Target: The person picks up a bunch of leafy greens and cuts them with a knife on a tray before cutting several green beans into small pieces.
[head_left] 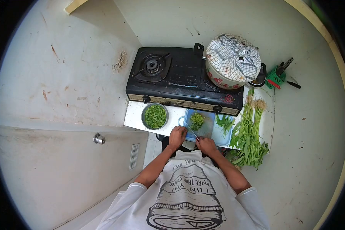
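Note:
My right hand (pixel 207 146) is closed round the handle of a knife (pixel 193 132), whose blade points up and left over a blue cutting board (pixel 207 125). At the board's lower left edge, my left hand (pixel 178 137) has its fingers bent together; what they hold, if anything, is too small to make out. Chopped greens (pixel 197 121) lie on the board beyond the blade. To the left stands a round bowl (pixel 143 117) full of chopped greens (pixel 155 116). Some cut leaves (pixel 225 122) rest in a light blue tray (pixel 220 138) at the board's right.
Behind the board is a black two-burner stove (pixel 184 69) with a large cloth-covered pot (pixel 222 81) on its right. Long leafy stalks (pixel 249 134) hang over the counter's right edge. A green basket (pixel 274 77) with utensils stands at the back right. Walls rise left and right.

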Motion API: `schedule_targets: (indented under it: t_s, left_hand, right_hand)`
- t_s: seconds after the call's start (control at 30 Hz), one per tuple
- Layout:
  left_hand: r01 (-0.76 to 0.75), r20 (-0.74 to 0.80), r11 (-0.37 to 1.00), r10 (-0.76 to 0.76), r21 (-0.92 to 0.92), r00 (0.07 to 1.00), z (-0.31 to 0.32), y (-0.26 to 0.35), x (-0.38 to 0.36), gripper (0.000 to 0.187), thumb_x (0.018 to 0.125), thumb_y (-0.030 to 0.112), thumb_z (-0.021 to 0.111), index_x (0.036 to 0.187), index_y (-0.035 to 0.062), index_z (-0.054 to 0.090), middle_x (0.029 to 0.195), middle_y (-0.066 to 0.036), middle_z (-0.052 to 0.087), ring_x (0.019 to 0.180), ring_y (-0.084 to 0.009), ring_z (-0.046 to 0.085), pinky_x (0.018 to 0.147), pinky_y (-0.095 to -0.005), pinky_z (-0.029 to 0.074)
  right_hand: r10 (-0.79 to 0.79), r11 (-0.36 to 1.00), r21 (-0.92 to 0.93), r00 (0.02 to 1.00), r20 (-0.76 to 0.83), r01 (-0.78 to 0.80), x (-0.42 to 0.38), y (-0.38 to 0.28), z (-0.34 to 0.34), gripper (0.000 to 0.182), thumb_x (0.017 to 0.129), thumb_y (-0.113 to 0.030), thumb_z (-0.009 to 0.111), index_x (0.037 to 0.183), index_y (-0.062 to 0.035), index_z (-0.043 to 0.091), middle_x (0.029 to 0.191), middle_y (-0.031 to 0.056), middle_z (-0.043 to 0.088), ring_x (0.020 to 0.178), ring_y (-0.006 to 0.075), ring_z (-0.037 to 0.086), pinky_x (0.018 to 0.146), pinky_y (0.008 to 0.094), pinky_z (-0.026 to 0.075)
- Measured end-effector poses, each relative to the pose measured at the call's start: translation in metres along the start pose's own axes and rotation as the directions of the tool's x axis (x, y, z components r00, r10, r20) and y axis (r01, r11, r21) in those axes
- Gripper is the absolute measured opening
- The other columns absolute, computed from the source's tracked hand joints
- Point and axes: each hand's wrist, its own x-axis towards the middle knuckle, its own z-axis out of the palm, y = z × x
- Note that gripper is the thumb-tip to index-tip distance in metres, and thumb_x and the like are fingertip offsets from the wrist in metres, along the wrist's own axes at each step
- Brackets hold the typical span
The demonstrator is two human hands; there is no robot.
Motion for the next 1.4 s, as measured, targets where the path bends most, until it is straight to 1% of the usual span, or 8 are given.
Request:
schedule_targets:
  t_s: [0.13,0.27,0.47,0.57,0.87,1.07,1.27,1.4]
  left_hand:
    - [-0.006,-0.009,0.999,0.006,0.038,1.000,0.000,0.000,0.000,0.010,0.084,0.004,0.073,0.093,0.0059,0.074,0.088,-0.012,0.068,0.089,-0.0336,0.064,0.081,-0.0437,0.054]
    - [0.001,-0.008,1.000,-0.001,0.019,1.000,0.000,0.001,-0.002,0.009,0.085,0.006,0.073,0.094,0.0053,0.075,0.090,-0.015,0.069,0.092,-0.0356,0.066,0.083,-0.0458,0.054]
    - [-0.058,-0.039,0.998,0.058,0.004,0.998,0.003,-0.003,-0.006,0.009,0.084,0.003,0.072,0.093,0.0061,0.074,0.090,-0.012,0.068,0.092,-0.0353,0.065,0.084,-0.0441,0.054]
    - [-0.043,-0.057,0.999,0.041,-0.029,0.998,0.006,-0.005,-0.004,0.009,0.085,0.003,0.071,0.093,0.0057,0.073,0.090,-0.013,0.068,0.091,-0.0355,0.064,0.083,-0.0450,0.053]
    - [0.044,0.015,0.998,-0.045,0.051,0.999,0.002,-0.001,-0.002,0.012,0.086,0.005,0.073,0.098,0.0073,0.075,0.093,-0.014,0.067,0.092,-0.0355,0.064,0.081,-0.0452,0.053]
    - [-0.035,-0.026,0.999,0.035,-0.005,0.999,0.004,-0.004,-0.008,0.016,0.085,0.002,0.072,0.100,0.0064,0.075,0.095,-0.014,0.068,0.095,-0.0354,0.065,0.085,-0.0439,0.054]
    - [-0.033,-0.070,0.999,0.031,-0.019,0.997,0.005,-0.003,-0.004,0.012,0.086,0.002,0.071,0.097,0.0065,0.074,0.092,-0.013,0.067,0.092,-0.0346,0.065,0.083,-0.0448,0.053]
    - [-0.007,-0.033,1.000,0.007,0.010,0.999,0.004,0.001,0.001,0.011,0.086,0.003,0.072,0.095,0.0072,0.073,0.088,-0.013,0.066,0.089,-0.0341,0.064,0.081,-0.0447,0.053]
  right_hand:
    - [-0.076,0.997,-0.008,0.997,0.019,0.076,-0.005,-0.004,-0.006,0.048,0.105,-0.041,0.052,0.095,0.0021,0.069,0.081,0.0253,0.074,0.075,0.0440,0.074,0.072,0.0552,0.059]
    - [-0.050,0.999,0.000,0.998,0.022,0.050,0.002,-0.002,0.006,0.047,0.104,-0.040,0.052,0.095,0.0024,0.069,0.081,0.0262,0.073,0.077,0.0440,0.074,0.073,0.0545,0.059]
    - [-0.041,0.999,0.026,0.999,-0.028,0.041,0.010,-0.005,0.005,0.045,0.103,-0.039,0.053,0.096,0.0031,0.069,0.080,0.0259,0.073,0.075,0.0436,0.073,0.071,0.0541,0.059]
    - [-0.048,0.998,0.041,0.999,-0.020,0.049,0.003,-0.002,0.000,0.046,0.103,-0.039,0.053,0.096,0.0035,0.069,0.078,0.0254,0.073,0.073,0.0436,0.073,0.070,0.0541,0.059]
    - [-0.072,0.997,0.010,0.997,-0.025,0.072,-0.001,0.000,0.007,0.046,0.103,-0.040,0.054,0.092,0.0020,0.069,0.074,0.0249,0.072,0.069,0.0430,0.073,0.068,0.0538,0.059]
    - [-0.041,0.999,0.014,0.998,-0.049,0.042,0.011,-0.005,0.007,0.044,0.102,-0.039,0.055,0.092,0.0019,0.069,0.076,0.0253,0.073,0.071,0.0430,0.074,0.069,0.0536,0.060]
    - [-0.025,0.999,0.024,0.999,-0.031,0.026,0.004,0.004,0.005,0.046,0.103,-0.039,0.054,0.094,0.0028,0.071,0.077,0.0257,0.073,0.073,0.0423,0.074,0.070,0.0541,0.060]
    - [-0.051,0.998,0.022,0.998,-0.022,0.052,-0.002,-0.001,-0.001,0.046,0.103,-0.039,0.054,0.092,0.0024,0.070,0.076,0.0260,0.072,0.073,0.0429,0.074,0.070,0.0536,0.060]
